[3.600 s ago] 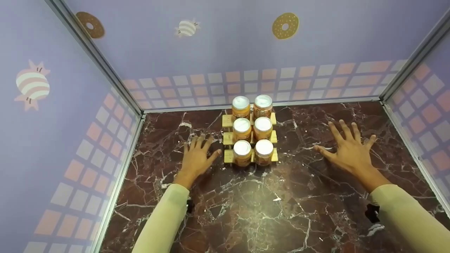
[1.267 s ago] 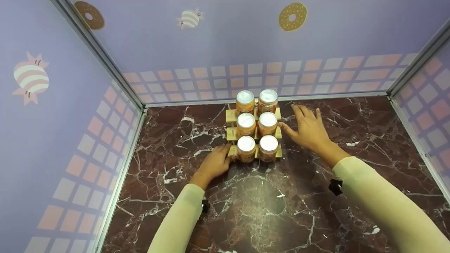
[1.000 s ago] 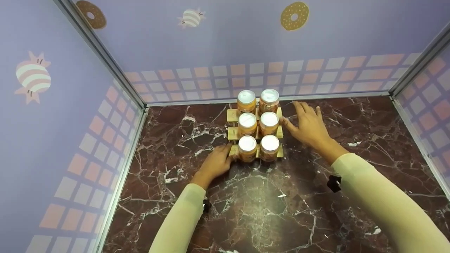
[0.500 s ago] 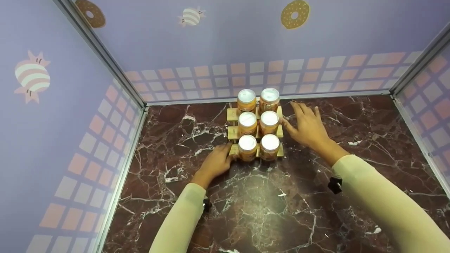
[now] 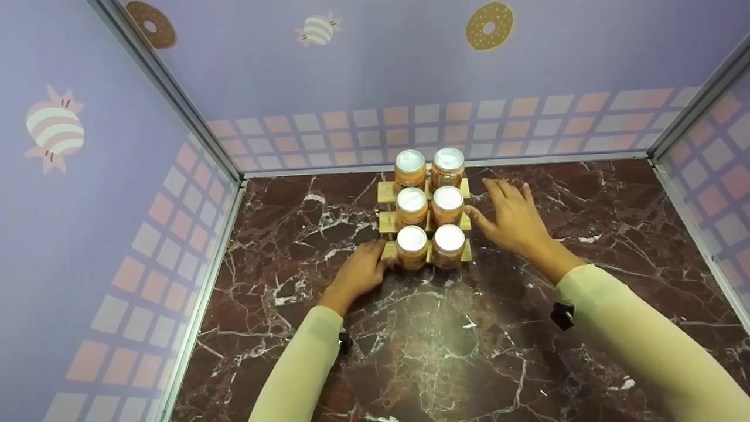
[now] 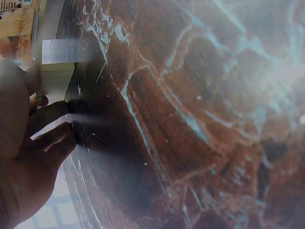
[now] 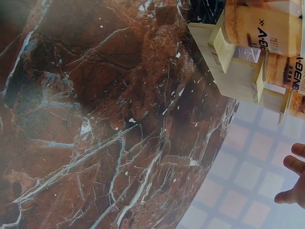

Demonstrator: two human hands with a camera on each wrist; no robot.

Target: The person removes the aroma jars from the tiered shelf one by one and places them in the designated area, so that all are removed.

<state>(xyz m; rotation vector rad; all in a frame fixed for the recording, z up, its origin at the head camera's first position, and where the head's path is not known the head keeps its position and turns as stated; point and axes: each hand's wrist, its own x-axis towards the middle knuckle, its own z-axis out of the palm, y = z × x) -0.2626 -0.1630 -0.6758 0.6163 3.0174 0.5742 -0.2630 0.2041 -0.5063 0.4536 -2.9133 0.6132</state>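
Observation:
A pale wooden stepped rack [image 5: 387, 221] stands near the back wall. On its three tiers several orange-labelled cans [image 5: 412, 202] with silvery lids stand upright in pairs. My left hand [image 5: 358, 271] is at the rack's front left corner. Its thumb lies along the front and its fingers along the left side, gripping the lowest tier's end; part of the fingers is hidden. Right of the rack, my right hand [image 5: 514, 220] hovers with fingers spread and thumb pointing at the middle tier. In the right wrist view, that hand's fingertips [image 7: 293, 164] show apart from the rack's wooden side [image 7: 238, 76].
The dark red marbled table [image 5: 433, 351] carries white veins and small white flecks. Purple panels with pink and white squares enclose it at the back [image 5: 351, 70], left [image 5: 88, 234] and right. A black wrist device [image 5: 562, 315] hangs under the right sleeve.
From lying spread on the table, both hands have come to the rack, the left taking hold of its front corner. Lately the right hand has drawn back slightly; rack and cans stay put.

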